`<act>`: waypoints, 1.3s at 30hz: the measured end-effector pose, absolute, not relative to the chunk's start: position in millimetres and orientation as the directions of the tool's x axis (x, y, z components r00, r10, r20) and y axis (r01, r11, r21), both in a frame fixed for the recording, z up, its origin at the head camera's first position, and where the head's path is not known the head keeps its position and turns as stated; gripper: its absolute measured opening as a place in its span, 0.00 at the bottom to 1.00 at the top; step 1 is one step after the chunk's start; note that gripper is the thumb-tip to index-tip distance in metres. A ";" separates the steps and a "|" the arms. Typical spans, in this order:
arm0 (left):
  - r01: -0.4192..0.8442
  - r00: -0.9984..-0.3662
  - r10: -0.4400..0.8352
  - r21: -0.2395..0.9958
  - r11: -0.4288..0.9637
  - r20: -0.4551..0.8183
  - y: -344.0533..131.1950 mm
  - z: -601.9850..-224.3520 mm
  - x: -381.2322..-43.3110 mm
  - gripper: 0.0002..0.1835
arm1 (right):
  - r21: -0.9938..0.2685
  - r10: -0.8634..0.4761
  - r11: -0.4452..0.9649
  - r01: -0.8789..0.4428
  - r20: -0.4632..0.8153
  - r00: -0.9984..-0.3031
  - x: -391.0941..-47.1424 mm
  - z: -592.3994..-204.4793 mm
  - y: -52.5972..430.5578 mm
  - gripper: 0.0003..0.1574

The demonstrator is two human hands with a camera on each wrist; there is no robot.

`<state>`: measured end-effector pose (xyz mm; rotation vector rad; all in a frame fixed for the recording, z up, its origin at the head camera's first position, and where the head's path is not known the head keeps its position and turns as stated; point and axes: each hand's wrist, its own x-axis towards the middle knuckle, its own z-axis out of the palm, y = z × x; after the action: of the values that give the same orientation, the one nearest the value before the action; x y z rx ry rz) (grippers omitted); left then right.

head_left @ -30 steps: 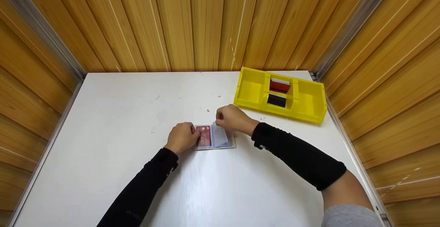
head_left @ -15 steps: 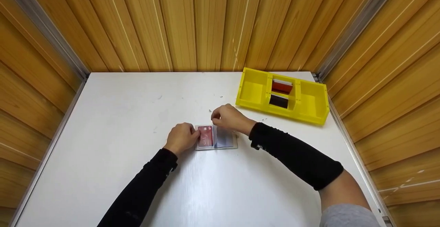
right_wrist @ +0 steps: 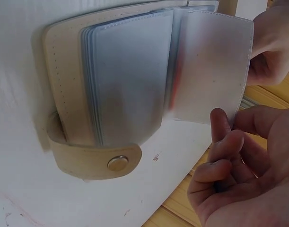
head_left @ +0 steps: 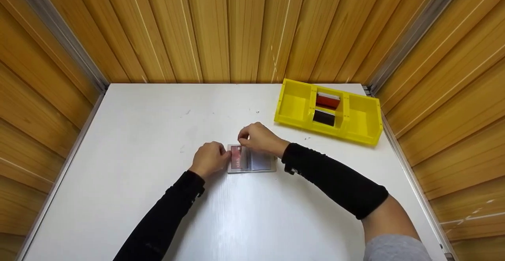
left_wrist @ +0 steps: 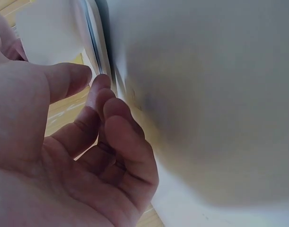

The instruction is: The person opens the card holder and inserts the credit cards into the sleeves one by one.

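Observation:
An open card holder point(head_left: 273, 169) with a beige cover lies on the white table, clear plastic pages inside. A red card point(head_left: 236, 162) shows in its left half. My left hand point(head_left: 209, 159) grips the holder's left edge, thumb and index fingertip meeting at it in the left wrist view. My right hand point(head_left: 260, 136), at the holder's top, pinches the corner of one clear page point(right_wrist: 213, 61) between thumb and index finger. That page stands lifted, tilted leftward over the red card. A strap point(right_wrist: 92, 161) with a metal snap sticks out from the cover in the right wrist view.
A yellow three-compartment bin point(head_left: 361, 121) stands at the table's back right. Its middle compartment holds a red upright item point(head_left: 327, 102) and a dark one point(head_left: 324, 117). Wood-patterned walls point(head_left: 213, 28) rise behind and beside the white table point(head_left: 158, 126).
My right hand has moved left with the clear page, turning it from the holder's right half over toward the red card. My left hand keeps its grip on the left edge.

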<state>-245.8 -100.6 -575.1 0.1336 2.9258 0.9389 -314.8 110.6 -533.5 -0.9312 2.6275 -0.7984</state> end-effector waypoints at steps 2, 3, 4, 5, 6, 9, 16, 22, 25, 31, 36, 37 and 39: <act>0.066 -0.994 0.103 0.582 0.811 -0.030 -101.2 -575.0 -245.7 0.18 | -0.568 -0.643 0.645 -0.512 -0.041 -0.765 -314.6 -535.9 107.6 0.15; 0.068 -0.994 0.103 0.582 0.810 -0.028 -101.6 -574.8 -245.8 0.19 | -0.570 -0.645 0.642 -0.513 -0.040 -0.763 -314.4 -536.7 106.1 0.15; 0.069 -0.994 0.105 0.584 0.809 -0.028 -102.1 -574.8 -245.7 0.19 | -0.569 -0.649 0.637 -0.520 -0.033 -0.760 -314.1 -537.6 104.7 0.15; 0.070 -0.994 0.106 0.586 0.808 -0.028 -102.5 -574.9 -245.8 0.19 | -0.568 -0.654 0.631 -0.528 -0.024 -0.756 -313.8 -538.4 103.4 0.15; 0.069 -0.994 0.107 0.589 0.805 -0.030 -103.0 -575.0 -245.7 0.19 | -0.569 -0.658 0.626 -0.534 -0.019 -0.752 -313.3 -539.1 102.2 0.15; 0.061 -0.994 0.104 0.595 0.801 -0.038 -104.0 -575.5 -245.1 0.20 | -0.566 -0.669 0.617 -0.547 -0.012 -0.743 -311.9 -541.6 99.6 0.15; 0.060 -0.993 0.108 0.592 0.804 -0.046 -102.7 -577.4 -245.1 0.18 | -0.548 -0.677 0.634 -0.546 -0.052 -0.734 -309.8 -548.4 98.6 0.17; 0.076 -0.991 0.125 0.586 0.807 -0.044 -100.9 -580.4 -245.6 0.18 | -0.560 -0.691 0.628 -0.540 -0.082 -0.719 -308.1 -549.4 97.9 0.19; 0.085 -0.992 0.125 0.575 0.814 -0.029 -100.5 -581.8 -246.2 0.18 | -0.554 -0.698 0.624 -0.551 -0.078 -0.712 -307.3 -548.5 98.1 0.18; 0.084 -0.992 0.124 0.570 0.817 -0.033 -98.9 -582.1 -246.1 0.20 | -0.547 -0.706 0.623 -0.560 -0.084 -0.704 -305.7 -544.2 102.2 0.16; 0.077 -0.991 0.123 0.580 0.811 -0.041 -98.7 -579.7 -244.4 0.22 | -0.547 -0.702 0.626 -0.556 -0.085 -0.707 -306.4 -540.1 108.4 0.15; 0.073 -0.991 0.122 0.581 0.811 -0.046 -98.5 -578.7 -244.2 0.23 | -0.545 -0.703 0.626 -0.558 -0.083 -0.706 -306.8 -539.0 110.1 0.15; 0.061 -0.992 0.114 0.580 0.812 -0.054 -98.3 -577.8 -244.0 0.25 | -0.536 -0.705 0.629 -0.563 -0.087 -0.704 -307.3 -535.5 113.6 0.16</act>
<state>-244.0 -98.3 -577.8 0.1410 2.9075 0.9270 -307.3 113.6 -535.5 -1.0244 2.5645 -0.6988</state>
